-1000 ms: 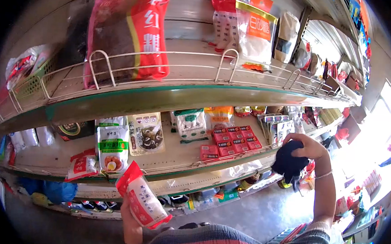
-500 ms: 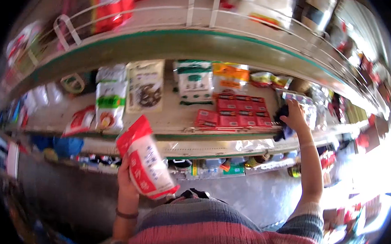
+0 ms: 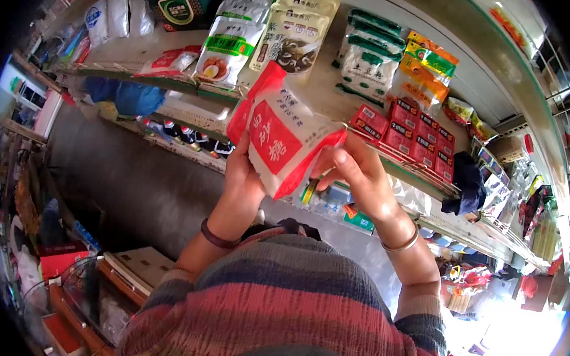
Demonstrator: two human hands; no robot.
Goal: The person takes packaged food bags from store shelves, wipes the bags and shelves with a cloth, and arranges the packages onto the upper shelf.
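A red and white packet with Chinese lettering [image 3: 276,137] is held up in front of my chest. My left hand [image 3: 243,175] grips its lower left side from beneath. My right hand [image 3: 357,172] is at the packet's right end, its fingers bent against the red edge. A dark cloth [image 3: 468,183] lies over the shelf's front edge, right of the small red boxes [image 3: 422,138]. Behind the packet, white and green pouches [image 3: 226,52] and beige pouches [image 3: 292,43] stand on the shelf.
White bags with dark green tops [image 3: 369,67] and orange packets [image 3: 424,72] stand at the back of the shelf. Another red packet [image 3: 168,62] lies at left. Below are a blue plastic bag [image 3: 140,99] and the grey floor [image 3: 129,168]. Wooden furniture [image 3: 139,267] is at lower left.
My right hand has let go of the dark cloth, now on the shelf edge, and come left to the packet. My left hand has raised the packet, and the view has turned.
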